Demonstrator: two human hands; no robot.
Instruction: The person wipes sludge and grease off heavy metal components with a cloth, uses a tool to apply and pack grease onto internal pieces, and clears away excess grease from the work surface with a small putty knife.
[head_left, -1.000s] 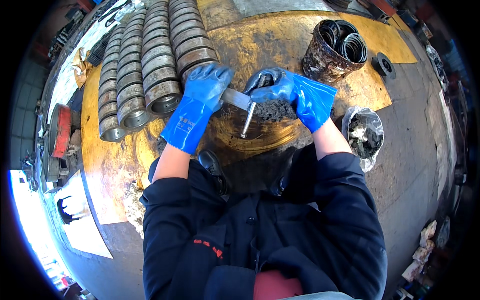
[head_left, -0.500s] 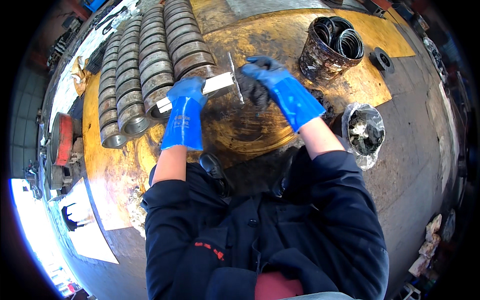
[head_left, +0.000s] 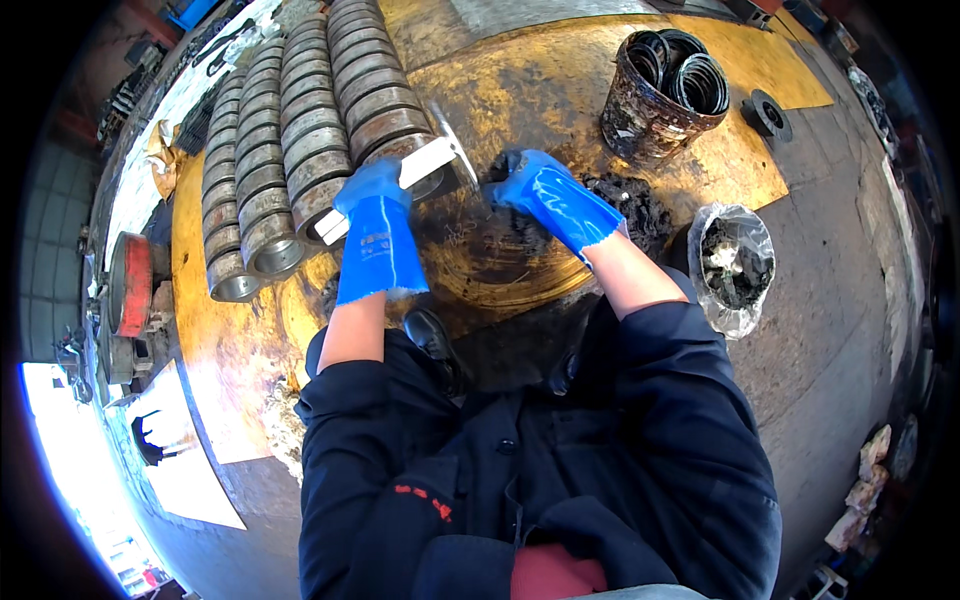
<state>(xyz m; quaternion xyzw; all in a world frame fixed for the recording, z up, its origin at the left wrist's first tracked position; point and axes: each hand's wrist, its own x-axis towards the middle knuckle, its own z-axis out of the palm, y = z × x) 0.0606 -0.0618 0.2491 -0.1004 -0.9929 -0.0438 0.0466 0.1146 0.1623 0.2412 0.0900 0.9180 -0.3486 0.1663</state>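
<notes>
R hand [head_left: 522, 180] now apart from metal crossbar [head_left: 460, 154], latter farther fwd & L vs. a sec ago

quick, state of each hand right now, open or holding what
Left hand: closed, holding a pale T-shaped tool.
Right hand: looks partly curled; whether it holds anything cannot be told.

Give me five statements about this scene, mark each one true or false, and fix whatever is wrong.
1. The left hand and the right hand both wear blue gloves. True.
2. The left hand grips a red hammer. False: it grips a pale bar.
3. A bucket holds dark rings. True.
4. The bucket stands between the two hands. False: it stands beyond the right hand, farther to the right.
5. Rows of metal rings lie left of the bucket. True.
</notes>
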